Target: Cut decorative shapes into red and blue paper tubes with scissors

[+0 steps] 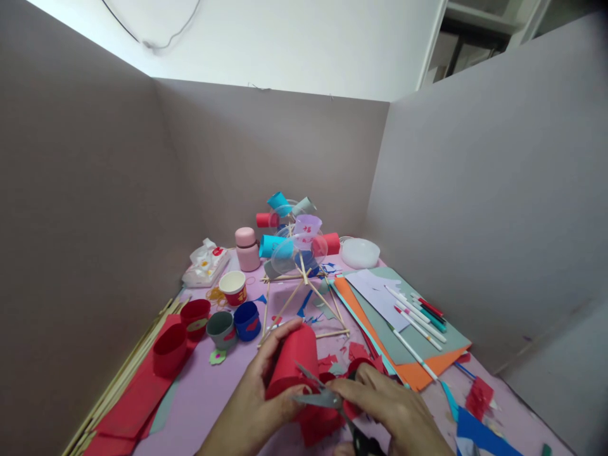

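Observation:
My left hand (259, 386) is wrapped round a red paper tube (298, 351), thumb near its lower edge. In my right hand (392, 402) is a pair of scissors (325, 398) with black handles. Their blades stand apart at the near end of the tube, close to my left thumb. Whether they touch the paper I cannot tell. Red paper scraps (318, 427) lie under and beside the scissors. Just beyond my hands stands a frame of wooden sticks (285, 307), topped with coloured tubes and clear plastic discs.
Left stand red paper cups (170, 348), a grey cup (221, 330), a blue cup (247, 321) and red strips (133, 399). Behind are a pink flask (247, 250) and a tissue pack (205, 266). On the right, markers (422, 320) rest on coloured sheets (418, 377). Grey partitions enclose the table.

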Demonstrator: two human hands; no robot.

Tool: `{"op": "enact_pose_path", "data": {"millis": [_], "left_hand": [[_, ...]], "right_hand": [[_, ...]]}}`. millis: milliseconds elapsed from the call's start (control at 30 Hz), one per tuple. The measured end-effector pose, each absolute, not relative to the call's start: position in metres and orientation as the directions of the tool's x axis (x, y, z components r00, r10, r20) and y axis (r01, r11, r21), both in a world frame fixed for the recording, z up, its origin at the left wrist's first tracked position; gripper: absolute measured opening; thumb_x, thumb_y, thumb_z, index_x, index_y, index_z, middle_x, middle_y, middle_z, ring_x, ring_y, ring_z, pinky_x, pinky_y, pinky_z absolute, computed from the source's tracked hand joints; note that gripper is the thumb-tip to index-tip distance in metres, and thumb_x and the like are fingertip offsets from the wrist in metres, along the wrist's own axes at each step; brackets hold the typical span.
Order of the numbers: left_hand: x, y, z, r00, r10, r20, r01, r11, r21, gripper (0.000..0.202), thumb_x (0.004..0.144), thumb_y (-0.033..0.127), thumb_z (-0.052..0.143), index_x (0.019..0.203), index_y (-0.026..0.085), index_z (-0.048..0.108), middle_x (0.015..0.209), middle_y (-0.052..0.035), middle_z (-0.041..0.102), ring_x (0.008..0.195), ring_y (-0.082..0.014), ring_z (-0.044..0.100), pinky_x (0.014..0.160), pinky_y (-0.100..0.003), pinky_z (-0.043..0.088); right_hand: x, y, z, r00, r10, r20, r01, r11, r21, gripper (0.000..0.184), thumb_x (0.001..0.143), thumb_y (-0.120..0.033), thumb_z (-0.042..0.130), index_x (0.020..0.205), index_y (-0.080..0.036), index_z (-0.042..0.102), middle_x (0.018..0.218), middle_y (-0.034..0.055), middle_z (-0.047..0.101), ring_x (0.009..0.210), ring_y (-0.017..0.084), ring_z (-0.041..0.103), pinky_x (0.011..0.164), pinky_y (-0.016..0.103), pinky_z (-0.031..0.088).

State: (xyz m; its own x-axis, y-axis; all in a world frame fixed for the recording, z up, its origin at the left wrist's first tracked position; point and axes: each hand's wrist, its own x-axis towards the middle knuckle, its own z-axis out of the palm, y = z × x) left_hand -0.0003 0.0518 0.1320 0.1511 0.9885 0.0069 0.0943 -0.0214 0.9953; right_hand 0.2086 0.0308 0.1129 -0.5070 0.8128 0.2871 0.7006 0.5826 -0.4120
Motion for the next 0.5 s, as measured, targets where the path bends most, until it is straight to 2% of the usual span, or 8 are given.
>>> {"op": "enact_pose_path", "data": {"millis": [133, 267, 367, 500], "left_hand": [[-0.0046, 0.0536, 0.1296, 0.233, 0.973, -0.008, 0.101, -0.016, 0.995, 0.062, 0.066, 0.03, 0.072, 0.123, 0.038, 0.051, 0.138, 0.0024, 0.049, 0.125, -0.0273, 0.046, 0.103, -0.035, 0.037], [-0.0095, 0.0547, 0.1245, 0.312, 0.95, 0.015, 0.084, -0.044, 0.996, 0.046, 0.071, 0.036, 0.069, 0.114, 0.039, 0.055, 0.133, 0.0019, 0.05, 0.122, -0.0283, 0.049, 0.099, -0.037, 0.041], [-0.0097, 0.0549, 0.1223, 0.271, 0.961, 0.048, 0.142, -0.09, 0.986, 0.034, 0.07, 0.036, 0.071, 0.103, 0.039, 0.061, 0.134, 0.0032, 0.048, 0.132, -0.0288, 0.036, 0.106, -0.04, 0.032], [-0.0056, 0.0542, 0.123, 0.241, 0.97, 0.042, 0.13, -0.075, 0.989, 0.035, 0.067, 0.037, 0.073, 0.101, 0.039, 0.064, 0.148, 0.0035, 0.036, 0.141, -0.0289, 0.02, 0.111, -0.045, 0.021]], "right_hand": [[0.2127, 0.0324, 0.113, -0.507, 0.819, 0.268, 0.695, 0.572, -0.435, 0.04, 0.078, -0.053, 0.063, 0.111, -0.031, 0.064, 0.074, 0.0013, 0.058, 0.063, 0.018, 0.062, 0.052, 0.022, 0.041], [0.2179, 0.0309, 0.1137, -0.495, 0.835, 0.241, 0.688, 0.546, -0.479, 0.042, 0.078, -0.051, 0.064, 0.114, -0.03, 0.063, 0.081, 0.0038, 0.063, 0.07, 0.021, 0.064, 0.058, 0.024, 0.046], [0.2189, 0.0302, 0.1153, -0.496, 0.843, 0.21, 0.689, 0.529, -0.495, 0.042, 0.077, -0.051, 0.065, 0.114, -0.03, 0.063, 0.082, 0.0042, 0.063, 0.071, 0.021, 0.064, 0.059, 0.025, 0.047], [0.2168, 0.0296, 0.1186, -0.479, 0.851, 0.214, 0.683, 0.515, -0.519, 0.042, 0.077, -0.051, 0.064, 0.112, -0.029, 0.064, 0.08, 0.0037, 0.061, 0.069, 0.02, 0.062, 0.058, 0.025, 0.046]]}}
